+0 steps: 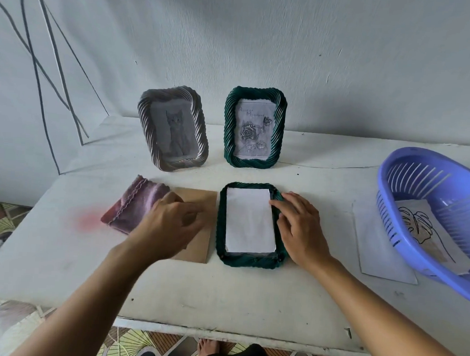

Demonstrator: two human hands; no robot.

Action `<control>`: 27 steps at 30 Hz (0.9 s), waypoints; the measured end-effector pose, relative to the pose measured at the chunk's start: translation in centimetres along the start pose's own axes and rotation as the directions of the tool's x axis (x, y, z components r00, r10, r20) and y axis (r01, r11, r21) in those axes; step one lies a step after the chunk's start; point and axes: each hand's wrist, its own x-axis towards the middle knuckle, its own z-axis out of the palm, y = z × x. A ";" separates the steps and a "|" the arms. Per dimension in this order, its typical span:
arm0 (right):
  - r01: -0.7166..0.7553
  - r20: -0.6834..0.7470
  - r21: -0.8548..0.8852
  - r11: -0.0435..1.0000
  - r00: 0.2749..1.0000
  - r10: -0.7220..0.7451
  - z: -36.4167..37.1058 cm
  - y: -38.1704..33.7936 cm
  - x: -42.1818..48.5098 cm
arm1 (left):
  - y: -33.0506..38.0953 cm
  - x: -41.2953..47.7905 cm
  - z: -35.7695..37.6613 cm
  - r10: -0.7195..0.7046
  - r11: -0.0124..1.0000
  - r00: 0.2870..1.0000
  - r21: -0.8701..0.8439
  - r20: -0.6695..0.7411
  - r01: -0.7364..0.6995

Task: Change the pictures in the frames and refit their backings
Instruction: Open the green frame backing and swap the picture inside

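A dark green twisted frame [250, 261] lies face down at the middle of the table, with a white picture sheet [249, 222] set blank side up in its recess. My right hand [299, 225] rests on the frame's right edge, fingertips touching the sheet's corner. To the left lies the brown cardboard backing [199, 200]; my left hand [170, 223] hovers over or touches it, blurred, fingers loosely curled. At the back stand a grey frame with a cat picture [173, 130] and a green frame with a rose picture [254, 129].
A folded pink cloth [133, 204] lies left of the backing. At the right, a purple plastic basket [418, 216] holds a leaf drawing [428, 236] and rests on a white sheet [380, 252]. A tripod leg stands at the back left.
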 end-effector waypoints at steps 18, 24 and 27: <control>0.032 -0.031 -0.061 0.998 0.999 -0.034 0.0 0.0 -0.1 | 0.0 1.0 3.7 -0.082 0.975 0.993 0.201 -0.091 0.099; 0.040 -0.019 -0.071 0.997 0.999 -0.041 0.0 -0.1 -0.2 | 1.7 2.9 4.9 0.016 0.990 0.973 0.142 -0.231 0.017; 0.039 -0.012 -0.077 0.996 0.999 -0.040 0.0 -0.1 -0.2 | 2.9 3.4 5.5 0.018 0.983 0.985 0.181 -0.172 0.013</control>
